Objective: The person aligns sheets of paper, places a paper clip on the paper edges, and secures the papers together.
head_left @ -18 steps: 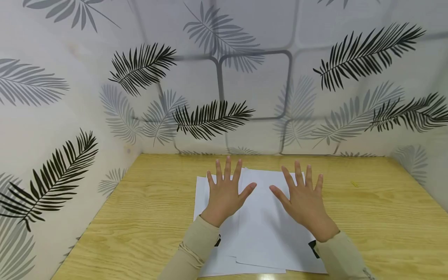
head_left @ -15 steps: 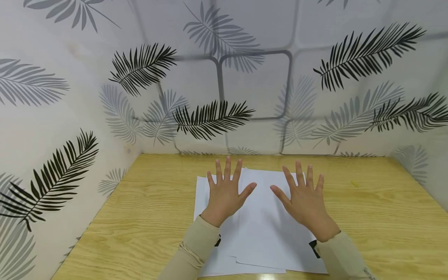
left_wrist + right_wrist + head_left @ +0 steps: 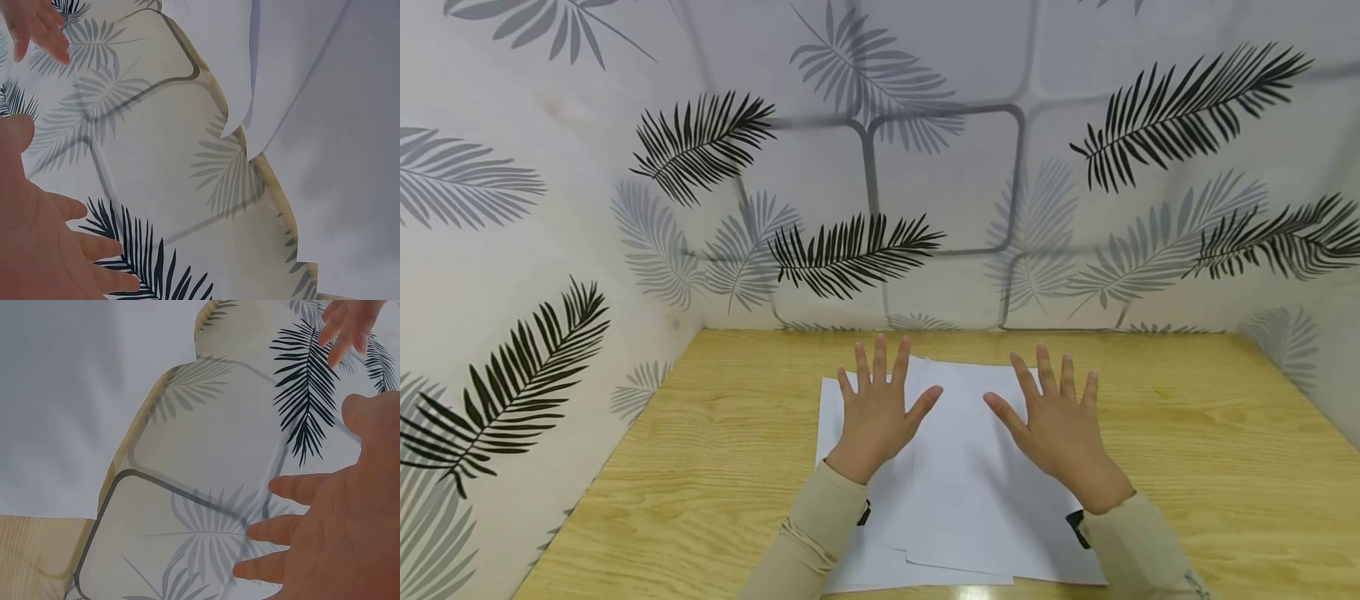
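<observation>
Several white sheets of paper (image 3: 970, 500) lie overlapping on the wooden table. My left hand (image 3: 876, 421) hovers above the left part of the sheets, palm down, its fingers straight and spread. Over the right part, my right hand (image 3: 1063, 433) is held the same way, thumb pointing inward. Neither hand holds anything. In the left wrist view the left palm (image 3: 44, 250) shows at the lower left, apart from the paper (image 3: 350, 187). The right palm (image 3: 337, 519) appears at the right of the right wrist view, also apart from the paper (image 3: 75, 406).
The wood-grain table (image 3: 685, 467) runs back to a wall (image 3: 940, 192) printed with dark and grey leaves. A small yellow piece (image 3: 1161, 392) lies on the table to the right. Dark straps (image 3: 1078, 529) show at both sleeve cuffs.
The two hands have drifted slightly apart, the left a little to the left and the right a little to the right. The paper lies as before.
</observation>
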`<state>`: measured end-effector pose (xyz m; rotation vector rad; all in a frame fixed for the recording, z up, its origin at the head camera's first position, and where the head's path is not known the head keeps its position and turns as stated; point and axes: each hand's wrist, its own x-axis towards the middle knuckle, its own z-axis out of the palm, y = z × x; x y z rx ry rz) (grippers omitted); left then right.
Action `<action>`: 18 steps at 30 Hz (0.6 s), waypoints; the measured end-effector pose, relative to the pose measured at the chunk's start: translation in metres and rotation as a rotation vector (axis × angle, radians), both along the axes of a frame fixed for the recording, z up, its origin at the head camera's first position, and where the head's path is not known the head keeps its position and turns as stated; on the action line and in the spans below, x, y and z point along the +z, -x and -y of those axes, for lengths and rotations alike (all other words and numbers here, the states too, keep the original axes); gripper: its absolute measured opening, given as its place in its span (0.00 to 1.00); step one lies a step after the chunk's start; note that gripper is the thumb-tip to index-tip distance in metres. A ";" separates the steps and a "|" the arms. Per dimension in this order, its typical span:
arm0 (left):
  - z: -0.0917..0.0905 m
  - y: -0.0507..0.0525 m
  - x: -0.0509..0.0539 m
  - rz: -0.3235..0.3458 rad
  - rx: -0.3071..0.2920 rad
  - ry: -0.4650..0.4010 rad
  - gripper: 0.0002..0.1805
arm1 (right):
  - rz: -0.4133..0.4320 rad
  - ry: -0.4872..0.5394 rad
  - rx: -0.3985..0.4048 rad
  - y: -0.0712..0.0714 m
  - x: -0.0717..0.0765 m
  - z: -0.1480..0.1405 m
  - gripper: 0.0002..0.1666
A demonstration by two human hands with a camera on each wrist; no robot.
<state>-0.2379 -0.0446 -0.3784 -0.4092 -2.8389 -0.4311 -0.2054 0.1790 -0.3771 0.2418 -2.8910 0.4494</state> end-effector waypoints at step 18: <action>0.005 0.002 0.001 0.016 0.018 -0.036 0.44 | 0.000 0.021 -0.010 0.001 0.003 -0.004 0.49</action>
